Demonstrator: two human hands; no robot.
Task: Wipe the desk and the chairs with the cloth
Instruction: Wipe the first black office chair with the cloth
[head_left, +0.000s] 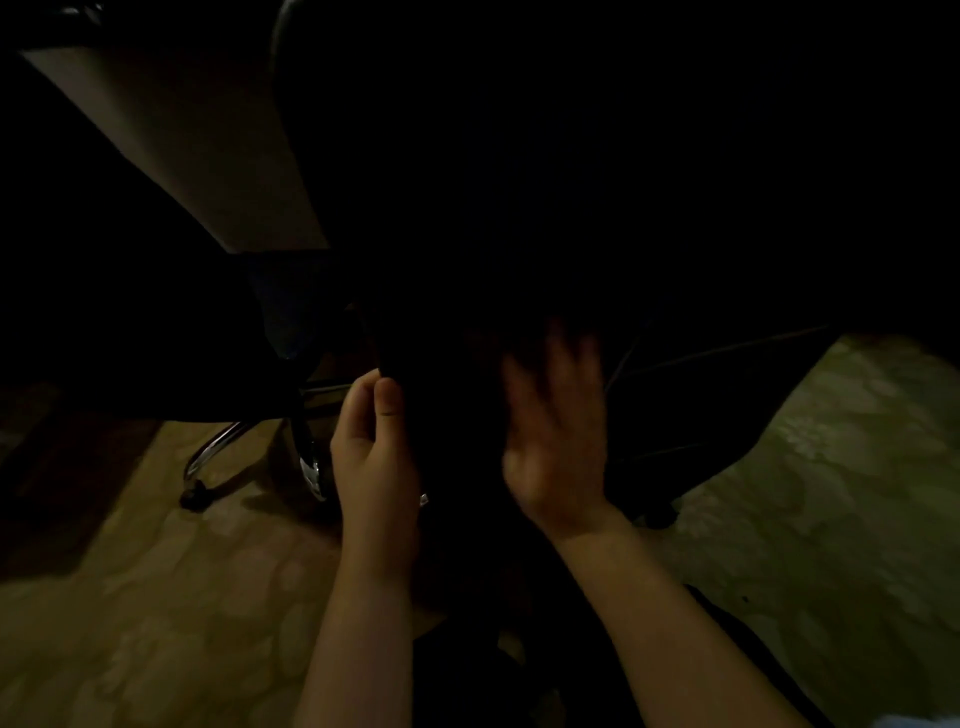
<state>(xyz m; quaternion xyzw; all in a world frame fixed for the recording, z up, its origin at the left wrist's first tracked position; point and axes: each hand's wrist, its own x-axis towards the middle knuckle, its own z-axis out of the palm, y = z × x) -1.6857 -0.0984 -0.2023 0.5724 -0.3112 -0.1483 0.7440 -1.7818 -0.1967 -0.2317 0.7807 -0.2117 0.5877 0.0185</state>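
The scene is very dark. A black office chair (519, 208) fills the middle and right of the view. My left hand (374, 441) pinches a dark edge between thumb and fingers; whether that edge is the chair or the cloth cannot be told. My right hand (558, 431) is blurred, fingers straight and spread, lying flat against the dark surface. The cloth itself is not distinguishable in the dark. The pale desk top (182, 140) runs along the upper left, behind the chair.
A chrome chair base with a black caster (195, 496) stands on the patterned floor (831, 493) at lower left. A second dark chair seat (130, 312) sits under the desk on the left.
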